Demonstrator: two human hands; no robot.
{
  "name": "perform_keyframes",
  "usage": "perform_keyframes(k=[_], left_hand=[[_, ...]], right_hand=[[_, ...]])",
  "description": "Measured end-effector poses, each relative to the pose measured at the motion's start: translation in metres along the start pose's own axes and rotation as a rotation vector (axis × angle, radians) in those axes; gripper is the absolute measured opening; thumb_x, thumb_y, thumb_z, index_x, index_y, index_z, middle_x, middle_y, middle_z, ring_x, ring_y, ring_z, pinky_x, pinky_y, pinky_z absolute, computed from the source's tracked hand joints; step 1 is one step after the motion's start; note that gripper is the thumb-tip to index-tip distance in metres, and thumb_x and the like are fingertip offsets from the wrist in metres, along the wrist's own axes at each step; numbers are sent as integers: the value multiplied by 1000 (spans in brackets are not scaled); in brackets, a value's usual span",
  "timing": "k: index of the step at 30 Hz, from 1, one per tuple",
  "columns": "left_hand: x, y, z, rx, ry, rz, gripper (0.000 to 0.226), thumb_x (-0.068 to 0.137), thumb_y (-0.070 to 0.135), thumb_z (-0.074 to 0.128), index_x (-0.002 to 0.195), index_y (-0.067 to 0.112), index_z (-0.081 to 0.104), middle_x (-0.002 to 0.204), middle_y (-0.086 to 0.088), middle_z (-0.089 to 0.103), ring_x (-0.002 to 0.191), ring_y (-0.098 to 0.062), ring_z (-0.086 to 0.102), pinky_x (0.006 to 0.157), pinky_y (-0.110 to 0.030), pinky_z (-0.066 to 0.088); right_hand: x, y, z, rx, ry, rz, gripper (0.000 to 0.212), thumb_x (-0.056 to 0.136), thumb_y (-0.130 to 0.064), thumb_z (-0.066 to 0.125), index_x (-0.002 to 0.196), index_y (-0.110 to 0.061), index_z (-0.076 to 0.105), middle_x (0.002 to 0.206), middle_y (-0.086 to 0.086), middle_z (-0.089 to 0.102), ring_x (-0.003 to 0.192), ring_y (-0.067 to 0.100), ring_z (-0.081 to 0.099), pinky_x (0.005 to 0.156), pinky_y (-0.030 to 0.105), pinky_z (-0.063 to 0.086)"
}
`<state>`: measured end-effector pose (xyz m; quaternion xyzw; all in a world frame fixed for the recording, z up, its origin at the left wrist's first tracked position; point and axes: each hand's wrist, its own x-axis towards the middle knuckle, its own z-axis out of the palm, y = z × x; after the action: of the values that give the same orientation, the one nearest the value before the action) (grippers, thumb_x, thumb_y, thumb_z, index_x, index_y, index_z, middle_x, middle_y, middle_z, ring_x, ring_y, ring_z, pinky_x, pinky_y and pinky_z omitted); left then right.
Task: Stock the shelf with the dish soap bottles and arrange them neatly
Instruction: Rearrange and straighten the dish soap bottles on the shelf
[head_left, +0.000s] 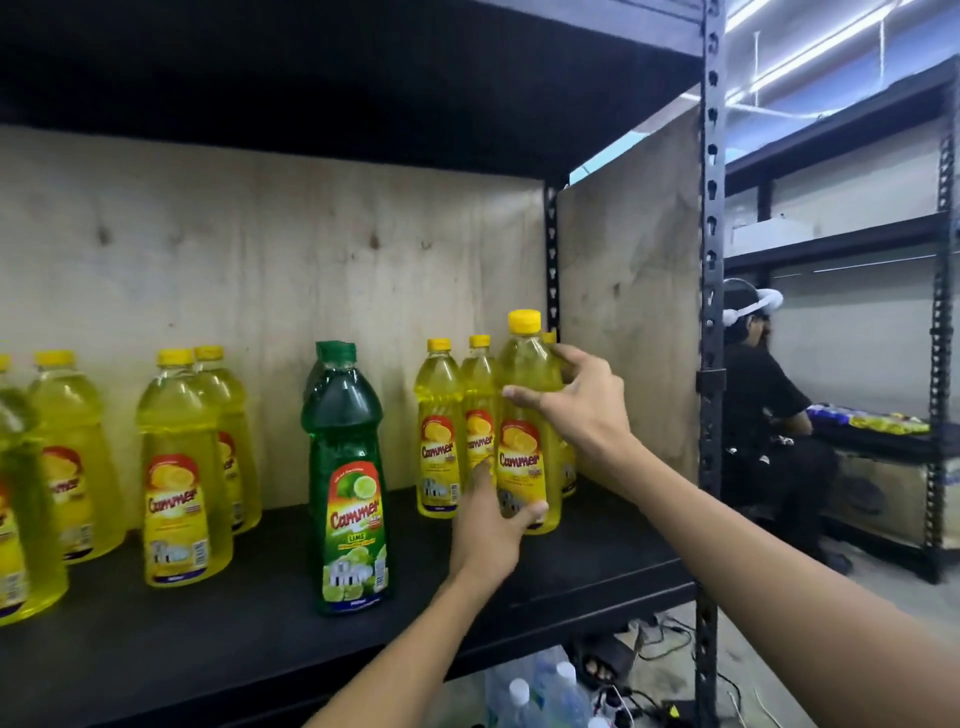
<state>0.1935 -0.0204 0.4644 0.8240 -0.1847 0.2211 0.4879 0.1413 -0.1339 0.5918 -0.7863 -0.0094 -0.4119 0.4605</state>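
Observation:
A yellow dish soap bottle (527, 395) stands upright on the black shelf (260, 613) at the right end, in front of several other yellow bottles (439, 426). Both hands hold it. My right hand (582, 410) wraps its upper body from the right. My left hand (488, 525) grips its lower label from the front left. A green lime bottle (345, 483) stands mid-shelf with another green one hidden behind it. More yellow bottles (179, 467) stand in pairs toward the left end.
A plywood back and side panel (628, 312) close off the shelf. A black perforated upright (710, 364) marks the right front corner. Clear bottles and cables (550, 691) lie on the floor below. A person in black (763, 415) sits at another shelf to the right.

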Motion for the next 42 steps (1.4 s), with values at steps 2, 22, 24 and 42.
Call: perform_keyframes(k=[2,22,24,42], left_hand=[[-22,11,-28,8,61,33,71,75,52,78,133,27,46,127,6,61,120,-17,55,99,-33,46],[-116,-39,-263,341,424,-345,69,72,49,82,126,24,48,121,-2,64,116,-24,59,98,-44,48],[-110,-50,-270,354,427,-369,72,73,49,81,130,21,47,124,-3,63,119,-26,58,99,-45,48],[-124,-84,-272,475,506,-314,89,80,50,74,152,21,30,143,-9,41,134,-29,41,104,-43,41]], right_hand=[[-12,-28,-9,43,-30,-34,88,54,-53,92,132,-23,63,113,-2,74,106,10,68,97,33,55],[-98,-173,164,489,-589,94,97,60,-30,95,143,-8,49,135,9,62,119,21,60,99,31,47],[-97,-176,185,468,-622,98,101,62,-31,94,147,-9,43,142,10,56,129,23,54,97,27,41],[-111,-158,204,375,-738,86,94,74,-33,86,152,-18,37,143,8,56,132,25,53,110,45,44]])
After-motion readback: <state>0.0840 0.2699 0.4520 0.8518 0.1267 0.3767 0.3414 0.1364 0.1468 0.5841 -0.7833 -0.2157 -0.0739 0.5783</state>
